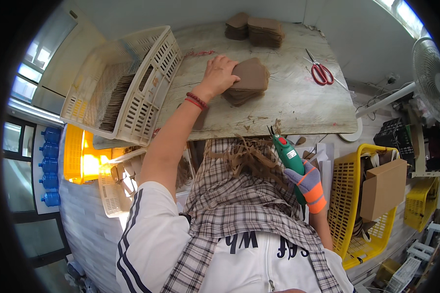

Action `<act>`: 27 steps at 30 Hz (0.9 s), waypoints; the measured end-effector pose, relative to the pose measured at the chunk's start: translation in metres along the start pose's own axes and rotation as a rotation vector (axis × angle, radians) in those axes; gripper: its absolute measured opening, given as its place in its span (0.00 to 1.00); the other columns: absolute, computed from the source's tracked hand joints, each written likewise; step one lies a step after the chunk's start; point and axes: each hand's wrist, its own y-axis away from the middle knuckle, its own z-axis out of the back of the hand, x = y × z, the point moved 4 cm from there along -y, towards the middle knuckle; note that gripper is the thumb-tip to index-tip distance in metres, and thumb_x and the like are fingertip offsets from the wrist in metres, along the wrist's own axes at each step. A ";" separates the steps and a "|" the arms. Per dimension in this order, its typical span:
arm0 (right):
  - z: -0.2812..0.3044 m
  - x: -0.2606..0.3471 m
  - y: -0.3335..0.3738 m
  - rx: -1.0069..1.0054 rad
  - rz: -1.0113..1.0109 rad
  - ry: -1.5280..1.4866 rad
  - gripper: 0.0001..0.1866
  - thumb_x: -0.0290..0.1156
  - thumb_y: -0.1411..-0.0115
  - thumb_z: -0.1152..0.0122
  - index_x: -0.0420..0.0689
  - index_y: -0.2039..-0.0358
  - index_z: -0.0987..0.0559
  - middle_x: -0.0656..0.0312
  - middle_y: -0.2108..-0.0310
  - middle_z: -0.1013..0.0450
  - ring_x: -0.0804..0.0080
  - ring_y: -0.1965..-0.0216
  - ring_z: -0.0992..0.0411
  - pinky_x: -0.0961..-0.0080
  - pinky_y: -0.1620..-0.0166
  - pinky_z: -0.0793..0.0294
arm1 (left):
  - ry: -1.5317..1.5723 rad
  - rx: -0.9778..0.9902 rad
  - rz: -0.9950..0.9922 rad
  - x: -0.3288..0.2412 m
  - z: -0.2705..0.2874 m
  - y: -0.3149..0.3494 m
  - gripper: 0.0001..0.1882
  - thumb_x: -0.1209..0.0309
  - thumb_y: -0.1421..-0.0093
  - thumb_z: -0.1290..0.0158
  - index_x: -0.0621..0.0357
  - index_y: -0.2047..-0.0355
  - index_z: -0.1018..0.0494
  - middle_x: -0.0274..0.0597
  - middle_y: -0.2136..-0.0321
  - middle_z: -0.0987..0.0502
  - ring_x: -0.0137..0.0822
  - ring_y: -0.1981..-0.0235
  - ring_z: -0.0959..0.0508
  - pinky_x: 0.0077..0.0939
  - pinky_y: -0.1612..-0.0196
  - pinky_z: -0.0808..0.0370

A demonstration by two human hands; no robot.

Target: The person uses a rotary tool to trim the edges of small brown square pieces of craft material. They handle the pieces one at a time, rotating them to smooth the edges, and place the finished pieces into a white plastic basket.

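Cluttered workshop, worn wooden tabletop (298, 105) ahead. Nearest: checked cloth (239, 200) over the lap, littered with brown trimmings. Right hand (310, 184), in grey-and-orange glove, wrapped around green electric cutter (289, 156), blade tip aimed up at the table edge. Farther out: left hand (219, 73), bare, fingers spread, pressed flat on the left end of a stack of brown cut pieces (249, 80); stack's long axis roughly left-right, well closer to left hand than right. Beyond: cream basket (151, 88), red scissors (321, 73), further brown stacks (256, 30).
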 end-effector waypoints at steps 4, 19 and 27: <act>0.006 0.000 -0.001 -0.012 0.018 0.037 0.21 0.36 0.52 0.29 0.36 0.65 0.26 0.63 0.81 0.27 0.82 0.82 0.31 0.84 0.78 0.33 | 0.039 0.004 0.076 -0.005 0.010 -0.009 0.26 0.63 0.60 0.36 0.55 0.59 0.27 0.43 0.57 0.29 0.45 0.48 0.36 0.40 0.46 0.40; -0.003 0.051 0.000 -0.069 0.127 -0.099 0.19 0.33 0.50 0.31 0.35 0.63 0.26 0.64 0.78 0.26 0.84 0.81 0.32 0.85 0.78 0.33 | 2.048 -0.560 0.604 -0.079 0.031 0.066 0.15 0.80 0.43 0.47 0.61 0.55 0.34 0.41 0.56 0.27 0.37 0.55 0.27 0.34 0.48 0.30; -0.012 0.073 0.010 -0.018 0.125 -0.125 0.19 0.33 0.50 0.31 0.35 0.63 0.27 0.64 0.79 0.27 0.81 0.84 0.31 0.84 0.80 0.32 | 2.462 -0.668 0.642 -0.116 0.000 0.077 0.19 0.82 0.44 0.47 0.59 0.51 0.35 0.40 0.54 0.28 0.38 0.52 0.28 0.33 0.45 0.31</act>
